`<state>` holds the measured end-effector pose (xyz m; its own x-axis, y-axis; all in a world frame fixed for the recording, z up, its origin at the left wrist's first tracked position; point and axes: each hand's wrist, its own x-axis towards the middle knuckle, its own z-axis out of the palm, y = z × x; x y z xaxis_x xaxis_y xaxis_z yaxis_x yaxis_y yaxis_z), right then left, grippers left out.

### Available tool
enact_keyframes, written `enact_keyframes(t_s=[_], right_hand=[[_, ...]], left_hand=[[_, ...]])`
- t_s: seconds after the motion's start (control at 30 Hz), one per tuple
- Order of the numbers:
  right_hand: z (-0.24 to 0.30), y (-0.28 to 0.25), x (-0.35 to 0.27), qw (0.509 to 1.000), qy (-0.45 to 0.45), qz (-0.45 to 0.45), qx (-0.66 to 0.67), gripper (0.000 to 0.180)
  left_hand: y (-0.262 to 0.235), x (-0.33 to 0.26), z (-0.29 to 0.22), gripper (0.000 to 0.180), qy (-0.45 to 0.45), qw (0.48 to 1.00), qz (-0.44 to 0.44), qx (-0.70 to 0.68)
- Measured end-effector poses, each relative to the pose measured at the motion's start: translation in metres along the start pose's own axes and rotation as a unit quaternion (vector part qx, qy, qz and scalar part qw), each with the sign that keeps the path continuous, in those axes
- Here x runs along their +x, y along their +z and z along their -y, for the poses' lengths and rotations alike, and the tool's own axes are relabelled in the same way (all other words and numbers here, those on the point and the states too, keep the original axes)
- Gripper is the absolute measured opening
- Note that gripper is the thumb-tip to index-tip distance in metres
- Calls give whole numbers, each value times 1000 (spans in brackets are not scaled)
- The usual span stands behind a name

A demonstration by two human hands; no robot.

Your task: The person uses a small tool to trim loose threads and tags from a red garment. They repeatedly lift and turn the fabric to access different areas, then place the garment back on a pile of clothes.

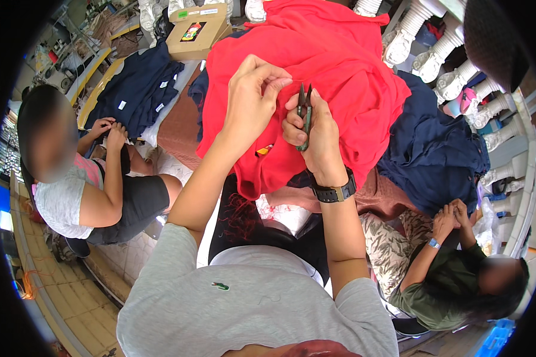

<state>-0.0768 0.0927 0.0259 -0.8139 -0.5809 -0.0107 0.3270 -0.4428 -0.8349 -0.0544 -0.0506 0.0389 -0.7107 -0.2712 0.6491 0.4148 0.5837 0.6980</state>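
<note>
**Thread snips [307, 122] and a fine thread [298, 81] above red cloth [321, 38]**

Our two hands are apart from each other but close, both over the red cloth. Our left hand [253, 98] has its thumb and fingertips pressed together on the fine thread, which runs a short way to the right. Our right hand [315, 128], just beside it and slightly nearer, is wrapped around the thread snips; their two dark blades point to the far side, with the tips slightly apart. We wear a black wristwatch [335, 191] on the right wrist.

The red cloth lies in a loose heap in front of us, its near edge hanging toward our lap, where loose red threads [244, 220] cling to dark fabric. Beneath the heap is a brown table cover [178, 135].

Navy garments [134, 89] lie at the far left, and a navy heap [429, 143] sits to the right of the red. A cardboard box [198, 37] stands at the far side, left of the cloth. White balusters [429, 62] line the far right. One co-worker [80, 199] sits at our left, another person [452, 291] at our right, each with both hands close together near the navy fabric.
</note>
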Motion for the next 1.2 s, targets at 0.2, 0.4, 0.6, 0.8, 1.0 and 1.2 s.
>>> enact_keyframes(t_s=[0.2, 0.4, 0.6, 0.8, 1.0, 1.2], right_hand=[[5, 2, 1, 1000, 19, 14, 0, 41], [12, 2, 7, 999, 33, 21, 27, 37], [10, 1, 7, 999, 33, 23, 28, 40], [15, -15, -34, 995, -88, -2, -36, 47], [-2, -10, -33, 979, -130, -77, -135, 30], [-16, -15, -28, 943, -196, -111, -245, 18]], left_hand=[[3, 0, 3, 8, -20, 995, 23, -92], [0, -3, -3, 7, -29, 995, 34, -84], [0, -6, -2, 5, -13, 996, 55, -65], [-57, -54, -24, 9, 67, 947, 308, 56], [-20, -48, -17, 32, -129, 987, 90, -1], [13, -32, 8, 32, -144, 972, -19, -187]])
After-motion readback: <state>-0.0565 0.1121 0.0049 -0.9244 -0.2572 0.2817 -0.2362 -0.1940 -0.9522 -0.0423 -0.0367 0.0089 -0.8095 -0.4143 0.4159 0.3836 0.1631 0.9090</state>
